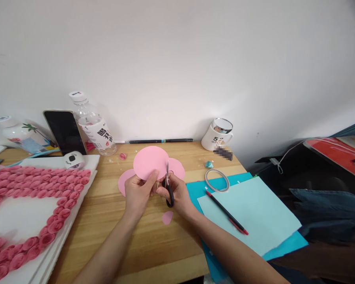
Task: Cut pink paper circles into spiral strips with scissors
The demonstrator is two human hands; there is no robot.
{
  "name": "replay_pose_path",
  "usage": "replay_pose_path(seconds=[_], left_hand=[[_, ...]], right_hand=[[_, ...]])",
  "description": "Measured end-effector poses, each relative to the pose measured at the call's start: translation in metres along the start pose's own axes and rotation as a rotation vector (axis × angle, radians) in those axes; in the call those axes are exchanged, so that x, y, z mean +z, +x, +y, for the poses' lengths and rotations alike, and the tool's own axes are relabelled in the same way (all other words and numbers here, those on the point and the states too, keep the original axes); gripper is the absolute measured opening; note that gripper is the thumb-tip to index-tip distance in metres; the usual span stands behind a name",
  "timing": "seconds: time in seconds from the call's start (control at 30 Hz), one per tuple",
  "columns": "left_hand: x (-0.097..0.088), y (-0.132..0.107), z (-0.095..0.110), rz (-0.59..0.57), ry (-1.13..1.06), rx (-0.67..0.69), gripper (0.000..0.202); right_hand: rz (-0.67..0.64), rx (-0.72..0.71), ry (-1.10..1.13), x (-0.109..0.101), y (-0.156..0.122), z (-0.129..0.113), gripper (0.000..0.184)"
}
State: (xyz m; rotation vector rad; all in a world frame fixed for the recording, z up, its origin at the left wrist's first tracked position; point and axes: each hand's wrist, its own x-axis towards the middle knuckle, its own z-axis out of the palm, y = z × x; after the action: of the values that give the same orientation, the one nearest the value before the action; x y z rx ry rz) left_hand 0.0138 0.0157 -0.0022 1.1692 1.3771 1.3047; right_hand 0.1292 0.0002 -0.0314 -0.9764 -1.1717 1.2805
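Observation:
My left hand (139, 193) pinches the lower edge of a pink paper circle (150, 161), thumb on top, and holds it raised above the table. In my right hand (177, 195) is a pair of black-handled scissors (169, 193), its blades pointing up at the circle's right edge. Behind the hands lie two more pink paper circles, one at the left (124, 181) and one at the right (179, 169), both partly covered. A small pink paper scrap (167, 217) rests on the wood below my right hand.
A white board (17, 217) with rows of pink paper roses stands at the left. Behind it are a phone (63, 132) and a water bottle (94, 126). Blue paper sheets (251, 213), a black-and-red pen (225, 211), a ring (217, 180) and a mug (215, 136) occupy the right.

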Motion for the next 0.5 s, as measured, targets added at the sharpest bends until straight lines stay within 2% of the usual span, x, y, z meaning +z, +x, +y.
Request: replay_pose_path(seconds=[0.5], left_hand=[[0.0005,0.0009,-0.0014,-0.002,-0.086,0.021,0.037]], right_hand=[[-0.03,0.093,0.044,-0.0008,-0.0024,0.0029,0.041]])
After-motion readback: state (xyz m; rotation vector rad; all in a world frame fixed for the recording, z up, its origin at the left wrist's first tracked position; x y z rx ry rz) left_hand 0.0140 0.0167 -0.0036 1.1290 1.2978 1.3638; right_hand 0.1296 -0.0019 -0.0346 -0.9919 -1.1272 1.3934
